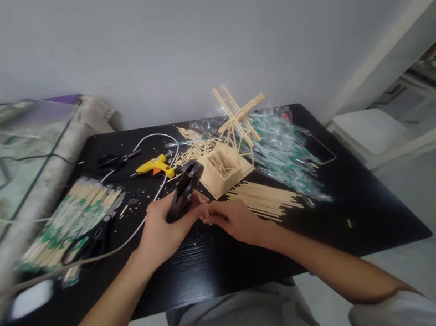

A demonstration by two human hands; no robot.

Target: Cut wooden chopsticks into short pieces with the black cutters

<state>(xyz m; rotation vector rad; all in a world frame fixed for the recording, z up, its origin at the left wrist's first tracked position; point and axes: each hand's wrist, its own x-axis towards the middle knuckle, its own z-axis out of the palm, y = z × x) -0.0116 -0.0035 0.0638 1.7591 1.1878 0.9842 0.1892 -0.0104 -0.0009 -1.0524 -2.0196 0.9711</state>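
My left hand (165, 225) is closed around a dark hand tool (185, 191), whose exact kind is too blurred to tell. Close against it, my right hand (230, 218) pinches a short piece of wooden stick (206, 213) between its fingers. The two hands meet just in front of a model built of wooden sticks (219, 169). This has a hollow, many-sided base with loose pieces inside, and a crossed-blade frame (239, 116) rises behind it. A row of bare wooden sticks (266, 199) lies to the right of my right hand.
A yellow glue gun (155, 165) lies behind my left hand, with a white cable (146, 212) looping nearby. Left are black-handled scissors (92, 241), wrapped chopsticks (71, 217) and a second black-handled tool (116, 159). Empty plastic wrappers (287, 151) and short offcuts (194, 151) lie toward the back.
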